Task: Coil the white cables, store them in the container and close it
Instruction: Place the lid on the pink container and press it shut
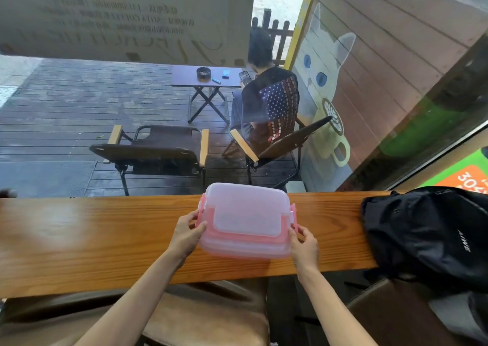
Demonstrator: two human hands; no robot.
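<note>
Container [245, 221] lidded on counter [92, 234]; left hand [188, 231] and right hand [303, 242] pinched 2 pink side latches [293, 213]. No loose cables visible; only latching seemingly remained.

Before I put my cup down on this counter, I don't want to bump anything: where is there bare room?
Widest bare stretch: the wooden counter left of the left hand. A narrower bare strip lies between the right hand and the black backpack. The middle is crowded: both hands hold the pink container by its sides.

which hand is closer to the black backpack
Right. The right hand grips the container's side facing the black backpack; the left hand holds the far side.
</note>
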